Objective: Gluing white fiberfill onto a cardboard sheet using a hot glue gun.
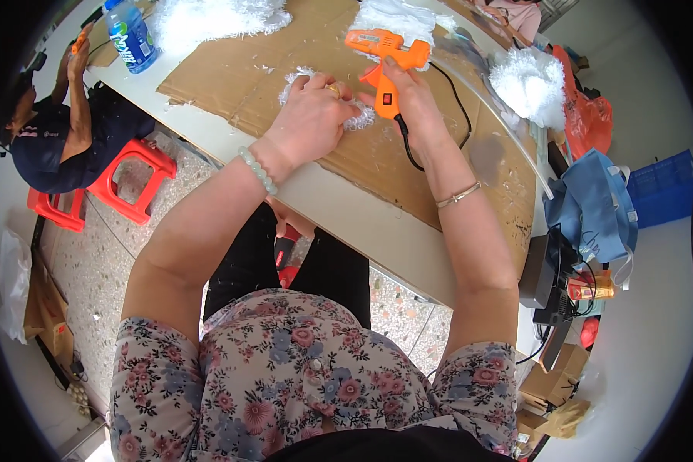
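Orange tool: a hot glue gun (383, 55) is held upright-ish over the cardboard, nozzle end pointing left, black cord (431, 123) trailing off its handle toward the person.
Right hand: the right hand (410, 104) is wrapped round the gun's handle, grip fully closed on it, a thin bangle worn at the wrist.
Left hand: the left hand (313, 115) is laid flat-ish on a small white fluffy piece (359, 117), fingers curled over it, so the grip is pressed shut on that piece; a pale bead bracelet is worn at the wrist.
Fluffy piece spot: it's pinned on the cardboard, right between the two hands, just below the gun.
Cardboard: a big brown cardboard sheet (246, 69) is spread over the white surface (339, 208), covering most of it.
More fluff: white fluffy heaps are piled at the far edge (208, 19) and off to the right (527, 81).
Bottle: a blue-labelled plastic bottle (129, 35) is stood at the far left corner of the surface.
Other stuff: a red plastic stool (127, 177) is seen on the floor to the left, with another person (61, 131) sat beside it; a blue bag (593, 204) is hung off to the right.
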